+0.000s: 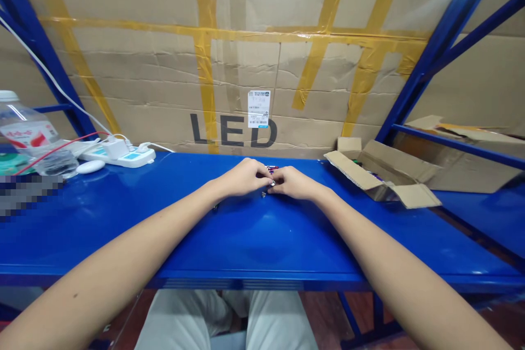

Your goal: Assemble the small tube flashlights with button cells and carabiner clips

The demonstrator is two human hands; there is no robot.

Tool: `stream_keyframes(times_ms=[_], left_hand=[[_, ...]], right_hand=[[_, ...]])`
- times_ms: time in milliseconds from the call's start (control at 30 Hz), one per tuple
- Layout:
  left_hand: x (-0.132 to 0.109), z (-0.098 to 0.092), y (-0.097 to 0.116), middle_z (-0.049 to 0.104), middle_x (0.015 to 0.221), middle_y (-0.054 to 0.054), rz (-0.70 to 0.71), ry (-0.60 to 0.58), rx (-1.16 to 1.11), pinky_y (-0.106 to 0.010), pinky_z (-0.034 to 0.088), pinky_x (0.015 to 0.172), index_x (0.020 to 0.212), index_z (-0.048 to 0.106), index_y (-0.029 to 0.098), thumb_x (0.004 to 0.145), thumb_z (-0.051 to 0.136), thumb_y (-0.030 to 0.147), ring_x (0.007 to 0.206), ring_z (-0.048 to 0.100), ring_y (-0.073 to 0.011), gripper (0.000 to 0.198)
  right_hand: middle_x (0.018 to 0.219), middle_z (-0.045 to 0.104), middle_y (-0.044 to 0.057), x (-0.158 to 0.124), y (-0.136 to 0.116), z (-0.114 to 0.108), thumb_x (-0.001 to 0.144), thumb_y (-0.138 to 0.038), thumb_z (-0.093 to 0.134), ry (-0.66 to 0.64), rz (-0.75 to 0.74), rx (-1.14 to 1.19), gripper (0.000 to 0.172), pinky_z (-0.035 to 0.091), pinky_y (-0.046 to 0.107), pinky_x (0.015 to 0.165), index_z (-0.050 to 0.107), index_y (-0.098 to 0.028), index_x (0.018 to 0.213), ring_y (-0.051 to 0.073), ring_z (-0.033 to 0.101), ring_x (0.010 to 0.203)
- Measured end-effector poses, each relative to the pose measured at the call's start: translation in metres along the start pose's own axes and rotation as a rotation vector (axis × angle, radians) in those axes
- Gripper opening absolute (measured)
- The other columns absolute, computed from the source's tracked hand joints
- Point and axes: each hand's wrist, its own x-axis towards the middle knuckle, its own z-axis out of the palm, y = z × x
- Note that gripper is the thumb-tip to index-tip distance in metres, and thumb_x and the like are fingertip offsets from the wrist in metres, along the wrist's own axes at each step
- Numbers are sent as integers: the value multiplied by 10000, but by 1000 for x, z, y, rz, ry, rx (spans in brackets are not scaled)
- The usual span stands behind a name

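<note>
Above the middle of the blue table (262,246), my left hand (249,176) and my right hand (292,181) meet with their fingertips close together. A small shiny piece (272,182) shows between the fingertips; its shape is too small to tell, and both hands seem to pinch it. Just beyond the fingers lie several thin red and dark items (271,168), partly hidden by the hands. Below the fingertips a tiny metallic part (263,194) rests on the table. A small dark object (216,206) shows beside my left forearm.
An open cardboard box (379,169) stands at the right. At the left are a white power strip (133,157) with plugs and cables, and a clear plastic bottle (35,134). Behind the table rises a large taped cardboard sheet (164,87), between blue metal posts.
</note>
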Motion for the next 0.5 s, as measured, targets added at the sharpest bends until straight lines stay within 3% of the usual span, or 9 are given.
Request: stream_keyframes(times_ms=[167, 267, 367, 500], left_hand=[[4, 7, -1, 742, 812, -38, -139, 38, -70, -259, 460, 675, 823, 724, 164, 800, 608, 246, 760, 662, -174, 143], [3, -2, -11, 733, 814, -35, -212, 41, -18, -246, 442, 627, 845, 704, 173, 812, 572, 246, 723, 645, -164, 154], [-2, -18, -27, 704, 733, -25, -211, -126, 197, -243, 396, 565, 807, 706, 190, 737, 637, 210, 618, 594, -155, 100], [-7, -28, -44, 714, 787, -12, -115, -294, 251, -215, 384, 569, 832, 726, 212, 691, 682, 173, 635, 593, -135, 153]], right_hand=[[759, 654, 5, 0, 2, 0, 755, -167, 612, 13, -21, -2, 153, 346, 245, 636, 742, -146, 831, 137, 517, 696], [766, 669, 7, -1, 3, 0, 773, -195, 617, 6, -7, -26, 166, 349, 251, 620, 757, -161, 855, 137, 519, 673], [791, 693, 17, -2, 3, 0, 784, -242, 638, 6, -2, -18, 164, 376, 260, 641, 763, -175, 866, 150, 543, 694], [833, 710, 30, -2, 2, -1, 779, -282, 667, 6, 2, -16, 178, 407, 272, 688, 763, -180, 888, 168, 571, 742]])
